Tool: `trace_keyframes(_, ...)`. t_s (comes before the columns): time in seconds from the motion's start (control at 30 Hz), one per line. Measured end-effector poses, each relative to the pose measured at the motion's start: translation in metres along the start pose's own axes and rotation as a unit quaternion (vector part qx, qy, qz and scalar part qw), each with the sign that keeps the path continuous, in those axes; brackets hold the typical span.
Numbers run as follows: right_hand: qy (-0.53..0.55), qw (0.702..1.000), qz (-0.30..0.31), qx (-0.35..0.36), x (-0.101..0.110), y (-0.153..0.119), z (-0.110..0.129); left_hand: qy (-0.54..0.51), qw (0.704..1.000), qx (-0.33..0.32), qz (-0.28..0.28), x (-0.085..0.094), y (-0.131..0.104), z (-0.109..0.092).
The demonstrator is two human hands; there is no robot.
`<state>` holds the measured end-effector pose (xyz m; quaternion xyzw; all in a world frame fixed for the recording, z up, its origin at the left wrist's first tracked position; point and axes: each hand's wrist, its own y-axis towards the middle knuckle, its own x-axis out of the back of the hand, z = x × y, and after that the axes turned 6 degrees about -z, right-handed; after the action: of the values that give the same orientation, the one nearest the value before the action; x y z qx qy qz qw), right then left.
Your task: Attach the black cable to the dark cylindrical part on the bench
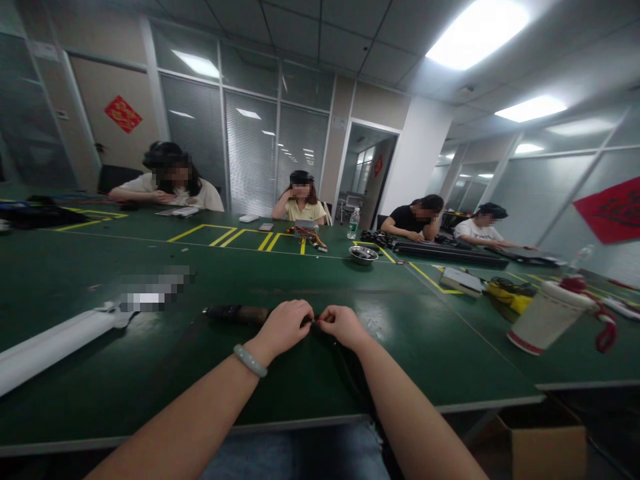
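A dark electric screwdriver (243,314) with a narrow metal tip lies across the green table, its tip pointing left. My left hand (287,325) is closed over its rear end, covering that part. Close beside it, my right hand (343,325) is closed in a pinch, fingertips almost touching the left ones. From between the hands a black cord (353,370) curves down under my right forearm to the table's front edge. The small part between my fingertips is too tiny to make out.
A white folded stand-like object (60,347) lies at left. Farther back are a metal bowl (363,255), a bundle of wires (313,237) and a water bottle (353,223). A white cup (547,317) stands at right. Several people sit across the green table (200,393).
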<state>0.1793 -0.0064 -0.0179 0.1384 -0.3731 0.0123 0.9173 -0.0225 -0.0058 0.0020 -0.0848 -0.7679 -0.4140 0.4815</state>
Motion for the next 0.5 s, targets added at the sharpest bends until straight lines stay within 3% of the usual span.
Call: trace_keyframes(0.5, 0.003, 1.000, -0.003, 0.007, 0.0024, -0.0014, 0.0022, -0.024, 1.000, -0.015, 0.003, 0.0039, 0.0011, 0.0034)
